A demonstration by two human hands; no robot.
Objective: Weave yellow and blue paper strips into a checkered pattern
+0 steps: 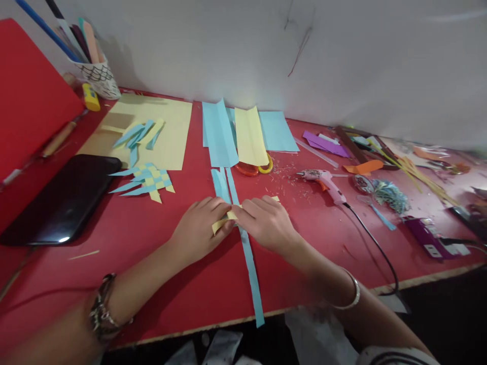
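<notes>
My left hand (201, 226) is closed, with a yellow paper strip (219, 223) curling out between its thumb and fingers. My right hand (267, 223) meets it at the fingertips, pinching light blue paper strips where they cross the yellow one; the crossing itself is mostly hidden by fingers. One long blue strip (252, 274) runs down from the hands past the table's front edge. Beyond the fingers, more blue strip ends (221, 183) point toward the back. To the left lies a woven blue and yellow piece (147, 179) with pointed loose ends.
Folded blue paper (220, 134) and yellow paper (251, 136) partly cover scissors (266, 163). A pink glue gun (325, 183) with its cord, a tassel bundle (390, 195) and a purple box (424, 235) occupy the right. Leftward are a black phone (63, 200) and pen cup (99, 78).
</notes>
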